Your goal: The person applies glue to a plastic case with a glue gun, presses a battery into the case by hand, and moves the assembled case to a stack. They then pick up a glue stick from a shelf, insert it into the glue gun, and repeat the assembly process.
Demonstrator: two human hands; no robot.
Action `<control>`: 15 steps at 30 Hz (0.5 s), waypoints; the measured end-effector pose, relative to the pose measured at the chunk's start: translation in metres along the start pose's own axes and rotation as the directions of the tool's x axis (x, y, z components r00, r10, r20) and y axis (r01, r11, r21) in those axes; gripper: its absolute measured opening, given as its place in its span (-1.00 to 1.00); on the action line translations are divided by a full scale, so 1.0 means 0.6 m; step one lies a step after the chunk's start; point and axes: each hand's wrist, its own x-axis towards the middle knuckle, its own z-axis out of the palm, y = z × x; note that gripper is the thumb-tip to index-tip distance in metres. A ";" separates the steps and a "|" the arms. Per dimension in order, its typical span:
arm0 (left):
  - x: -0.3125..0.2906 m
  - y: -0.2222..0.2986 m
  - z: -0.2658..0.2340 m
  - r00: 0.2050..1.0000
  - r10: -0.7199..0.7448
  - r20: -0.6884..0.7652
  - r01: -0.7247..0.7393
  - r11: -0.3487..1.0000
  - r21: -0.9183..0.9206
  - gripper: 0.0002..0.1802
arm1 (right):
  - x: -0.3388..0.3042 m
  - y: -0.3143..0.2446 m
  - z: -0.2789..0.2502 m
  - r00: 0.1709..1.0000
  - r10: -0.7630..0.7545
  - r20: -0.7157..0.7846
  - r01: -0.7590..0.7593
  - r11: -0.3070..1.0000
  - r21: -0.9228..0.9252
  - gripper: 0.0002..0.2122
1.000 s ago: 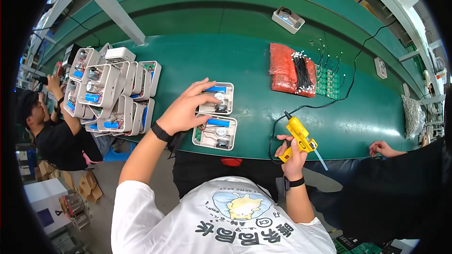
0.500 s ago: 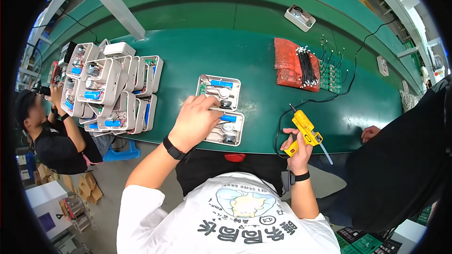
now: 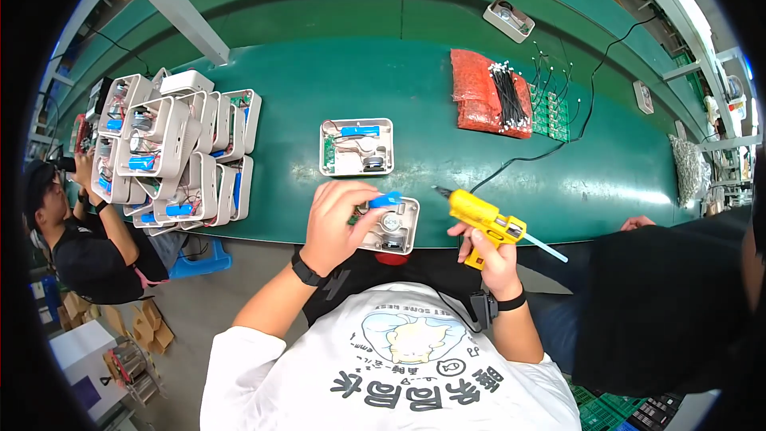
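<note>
My left hand (image 3: 339, 219) grips the near white plastic housing (image 3: 396, 227) at the table's front edge, fingers over its blue cylinder cell and small green board. A yellow glue gun (image 3: 481, 219) is held in my right hand (image 3: 488, 257), its nozzle pointing left toward that housing, a short gap away. A second open white housing (image 3: 357, 146) with a blue cell lies just beyond on the green table (image 3: 319, 72).
A stack of several white housings (image 3: 171, 152) fills the table's left. Orange bags with black cable bundles (image 3: 491, 96) and green circuit boards (image 3: 550, 112) lie at the back right. One person sits at the left (image 3: 72, 231); another in black stands at the right (image 3: 670, 295).
My left hand pulled back from the far housing onto the near one at the table edge. The glue gun swung up and left, closer to that housing.
</note>
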 end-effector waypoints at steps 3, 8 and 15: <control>-0.060 -0.022 0.050 0.970 -0.198 -0.138 0.155 0.948 -0.277 -0.73 | 0.004 -0.014 0.023 0.975 0.216 0.060 -0.206 0.969 -0.139 -0.70; -0.081 -0.016 0.088 0.885 -0.397 -0.244 0.179 0.774 -0.608 -0.73 | 0.027 -0.022 0.087 0.984 0.127 0.127 -0.054 0.885 -0.463 -0.72; -0.084 -0.014 0.096 0.867 -0.405 -0.290 0.139 0.755 -0.641 -0.76 | 0.057 -0.012 0.126 0.981 -0.007 0.194 0.134 0.747 -0.651 -0.71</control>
